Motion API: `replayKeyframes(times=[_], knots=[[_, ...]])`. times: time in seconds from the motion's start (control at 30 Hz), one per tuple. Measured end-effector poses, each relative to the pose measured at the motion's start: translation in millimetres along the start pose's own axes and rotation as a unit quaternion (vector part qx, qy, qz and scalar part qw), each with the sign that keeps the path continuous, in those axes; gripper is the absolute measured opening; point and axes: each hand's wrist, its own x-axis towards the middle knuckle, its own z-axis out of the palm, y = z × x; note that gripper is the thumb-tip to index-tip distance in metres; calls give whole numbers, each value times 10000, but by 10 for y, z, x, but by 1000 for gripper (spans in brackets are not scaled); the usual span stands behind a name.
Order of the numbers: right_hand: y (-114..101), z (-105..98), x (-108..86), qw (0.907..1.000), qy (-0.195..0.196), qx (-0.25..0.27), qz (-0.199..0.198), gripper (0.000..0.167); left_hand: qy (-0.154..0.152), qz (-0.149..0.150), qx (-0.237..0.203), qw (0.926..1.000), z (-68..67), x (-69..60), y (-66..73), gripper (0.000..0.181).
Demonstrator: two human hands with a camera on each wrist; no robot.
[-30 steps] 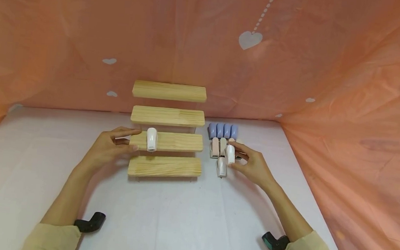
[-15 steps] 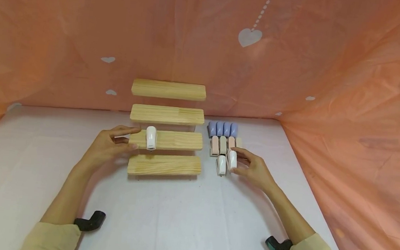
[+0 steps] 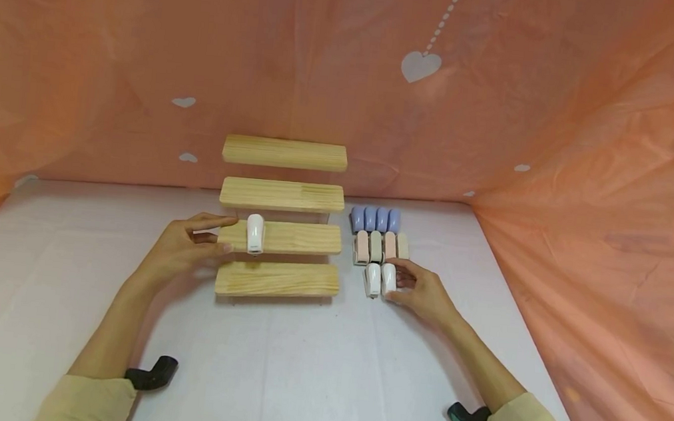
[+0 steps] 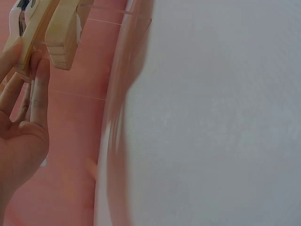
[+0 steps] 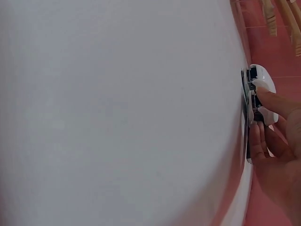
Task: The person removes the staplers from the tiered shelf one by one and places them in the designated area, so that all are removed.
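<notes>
My right hand [image 3: 424, 292] pinches a white stapler [image 3: 388, 278] at its right side, between thumb and fingers. That stapler stands on the table beside another white stapler [image 3: 373, 279], and the right wrist view shows the thumb on the held one's side. My left hand [image 3: 180, 247] grips the left end of a wooden shelf board [image 3: 304, 238], third from the top of a stepped rack. In the left wrist view, thumb and fingers close round the board's end [image 4: 33, 40]. A third white stapler [image 3: 255, 233] sits on this board near its left end.
Behind the white staplers stand a row of pink and beige staplers [image 3: 362, 247] and a row of purple staplers [image 3: 370, 219]. The rack's other boards include the top one [image 3: 284, 154] and the lowest [image 3: 277, 280]. An orange curtain [image 3: 302, 54] hangs behind the white table [image 3: 287, 366].
My right hand has brought its white stapler down and toward me, from over the pink and beige row to the right side of the front white one. My left hand stays on the board.
</notes>
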Motion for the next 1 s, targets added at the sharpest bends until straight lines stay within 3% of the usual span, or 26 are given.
replayKeyframes(times=[0.3, 0.6, 1.0], knots=[[97, 38, 36, 9998, 138, 153, -66, 66, 53, 135, 178, 9997, -3, 2, 3, 49], [112, 73, 28, 9996, 107, 214, -119, 69, 49, 50, 231, 9997, 4, 7, -10, 50], [-5, -79, -14, 9988, 340, 291, -187, 58, 61, 65, 211, 9997, 5, 2, -1, 49]])
